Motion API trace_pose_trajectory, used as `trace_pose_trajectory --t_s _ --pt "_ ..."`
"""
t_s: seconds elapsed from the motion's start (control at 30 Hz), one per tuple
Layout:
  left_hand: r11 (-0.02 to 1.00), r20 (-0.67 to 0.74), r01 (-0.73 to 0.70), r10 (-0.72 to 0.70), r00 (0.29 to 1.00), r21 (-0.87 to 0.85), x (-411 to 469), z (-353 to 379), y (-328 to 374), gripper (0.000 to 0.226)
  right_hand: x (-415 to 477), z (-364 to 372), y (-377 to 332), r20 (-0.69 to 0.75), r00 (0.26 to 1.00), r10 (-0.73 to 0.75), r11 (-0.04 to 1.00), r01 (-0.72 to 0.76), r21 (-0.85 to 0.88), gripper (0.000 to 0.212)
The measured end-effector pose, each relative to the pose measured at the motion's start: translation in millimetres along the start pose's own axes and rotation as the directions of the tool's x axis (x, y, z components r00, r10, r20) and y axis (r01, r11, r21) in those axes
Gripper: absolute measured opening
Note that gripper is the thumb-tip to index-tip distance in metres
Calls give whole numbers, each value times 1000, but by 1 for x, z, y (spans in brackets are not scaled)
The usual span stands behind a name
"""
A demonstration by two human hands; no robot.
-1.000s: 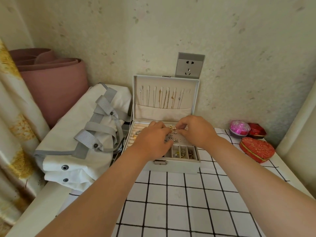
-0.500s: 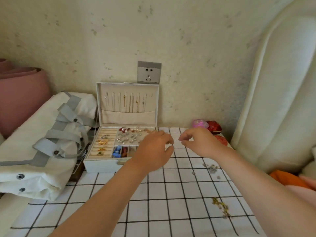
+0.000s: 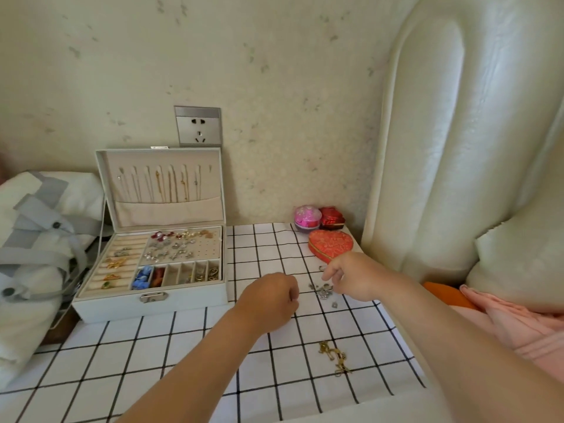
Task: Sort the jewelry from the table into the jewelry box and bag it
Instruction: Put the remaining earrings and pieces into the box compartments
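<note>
Head view: right hand, fingers loosely open and empty, over small silver jewelry cluster; light, tangle-prone, so pinch singly.

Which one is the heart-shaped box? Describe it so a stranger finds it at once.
Start at the padded cream headboard on the right; three small containers sit at its foot on the checked tablecloth. The heart-shaped box is nearest, flat and orange-red, unlike the pink dome and dark red box behind.

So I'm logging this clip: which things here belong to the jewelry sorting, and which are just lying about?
Job: jewelry box, silver pieces, gold pieces, white bag, right hand, left hand.

Lying about: heart-shaped box, pink ball, red box, wall socket.
</note>
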State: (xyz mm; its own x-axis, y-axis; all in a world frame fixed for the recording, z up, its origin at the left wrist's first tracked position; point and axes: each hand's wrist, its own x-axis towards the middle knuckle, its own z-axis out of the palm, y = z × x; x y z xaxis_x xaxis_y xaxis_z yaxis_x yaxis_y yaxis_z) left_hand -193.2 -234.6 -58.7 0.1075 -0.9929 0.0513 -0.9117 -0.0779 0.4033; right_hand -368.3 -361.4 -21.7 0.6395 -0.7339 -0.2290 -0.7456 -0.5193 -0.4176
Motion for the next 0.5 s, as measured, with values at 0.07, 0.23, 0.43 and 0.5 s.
trace_pose_trajectory --t_s 0.07,0.23,0.43,0.5 --pt "998 -2 10 -10 1000 -62 0 4 -2 13 2 3 2 18 1000 -5 1000 5 -1 29" --pt "988 22 -23 27 999 -152 4 2 1 15 8 10 -5 34 998 -61 998 60 31 28" --pt "979 88 -35 54 995 -200 4 -1 1 37 2 -3 -5 31 999 -44 999 44 0 28" --pt "988 81 -26 38 996 -154 4 -2 0 47 -2 -5 -5 90 996 -6 999 9 -42 34"
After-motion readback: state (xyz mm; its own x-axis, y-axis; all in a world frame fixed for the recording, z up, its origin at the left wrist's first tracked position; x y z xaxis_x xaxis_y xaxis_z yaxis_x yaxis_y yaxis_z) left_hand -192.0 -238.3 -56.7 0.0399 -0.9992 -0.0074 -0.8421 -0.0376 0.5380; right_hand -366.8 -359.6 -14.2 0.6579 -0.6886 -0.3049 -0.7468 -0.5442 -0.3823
